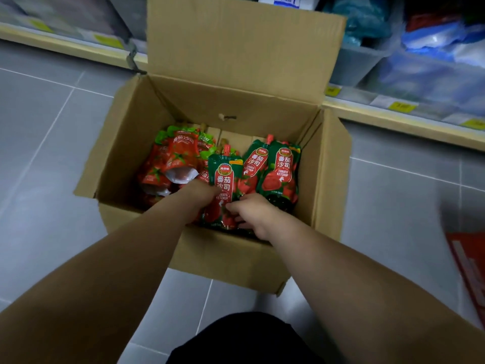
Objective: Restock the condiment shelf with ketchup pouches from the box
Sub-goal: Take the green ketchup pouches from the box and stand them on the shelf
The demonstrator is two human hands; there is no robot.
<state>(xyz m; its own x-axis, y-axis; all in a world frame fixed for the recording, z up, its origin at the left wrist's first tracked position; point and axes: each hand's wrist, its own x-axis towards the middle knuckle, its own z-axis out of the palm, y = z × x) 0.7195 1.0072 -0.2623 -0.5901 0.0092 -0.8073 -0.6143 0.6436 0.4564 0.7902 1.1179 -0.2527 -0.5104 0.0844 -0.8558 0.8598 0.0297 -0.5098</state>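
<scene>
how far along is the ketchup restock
Done: the box is open and stands well below full, so some stock may already be out; the condiment shelf isn't identifiable here. In hand: left hand and right hand are on a green pouch. Left: more green pouches and the red pouches.
</scene>
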